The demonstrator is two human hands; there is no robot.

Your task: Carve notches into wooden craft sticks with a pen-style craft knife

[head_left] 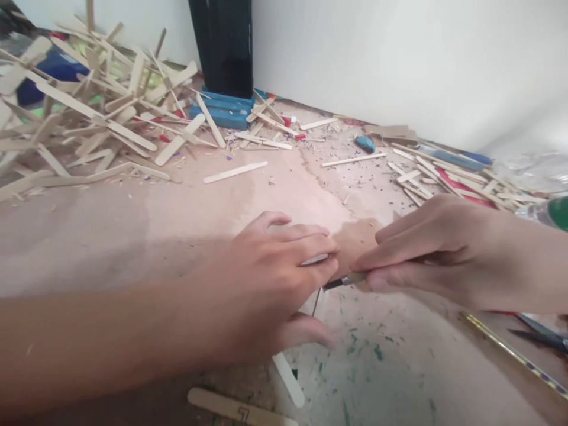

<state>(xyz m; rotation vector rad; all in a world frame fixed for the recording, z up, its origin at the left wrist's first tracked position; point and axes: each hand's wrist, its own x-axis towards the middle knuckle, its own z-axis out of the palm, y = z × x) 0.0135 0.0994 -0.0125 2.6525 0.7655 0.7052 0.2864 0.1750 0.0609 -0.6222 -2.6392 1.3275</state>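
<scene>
Pinkish-beige tabletop [186,213], white wall [399,65] behind. Left hand [279,266] spread, fingers slightly parted, partly covering pale flat wooden stick [289,380]; right hand [444,254] pinching slim dark-tipped metal tool [347,280] beside left hand. Clear-and-green plastic container [557,213] at right edge, contents unclear.

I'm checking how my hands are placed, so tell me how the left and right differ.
The left hand lies with its back up and fingers extended; the right hand is curled. The left thumb stands apart from its fingers, whereas the right thumb and fingers pinch a slim tool. The left shows a long stretch of forearm, the right little. Both are bare.
</scene>
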